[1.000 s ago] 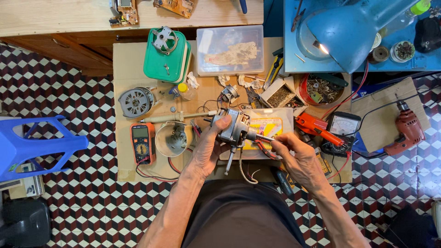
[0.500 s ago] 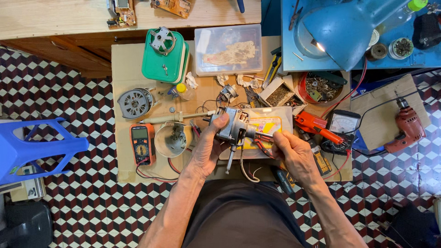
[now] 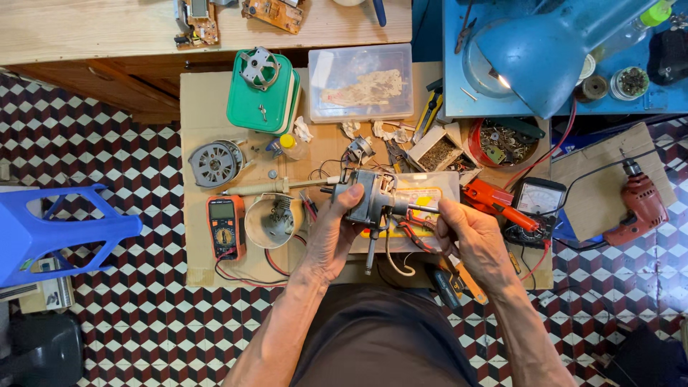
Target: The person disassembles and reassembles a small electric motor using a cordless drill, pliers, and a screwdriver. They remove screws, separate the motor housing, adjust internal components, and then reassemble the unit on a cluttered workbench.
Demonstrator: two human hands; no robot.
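1. The left hand [image 3: 331, 240] is clamped on a grey metal motor assembly [image 3: 369, 197], thumb on top of its housing, and holds it above the cardboard-covered desk [image 3: 197, 107].
2. The right hand [image 3: 471, 240] is closed on the thin metal shaft [image 3: 419, 208] that projects from the right side of the motor assembly; fingertips pinch the shaft end.
3. Red-handled pliers [image 3: 412, 233] lie just below the motor assembly, on the desk.
4. An orange multimeter [image 3: 225, 226] sits well left of the motor assembly, and a round grey housing [image 3: 271, 218] lies between them.
5. A green case [image 3: 264, 93] stands above and left of the motor assembly.
6. A clear plastic box [image 3: 360, 82] sits directly above the motor assembly.
7. A blue desk lamp [image 3: 548, 50] hangs above and right of the motor assembly.
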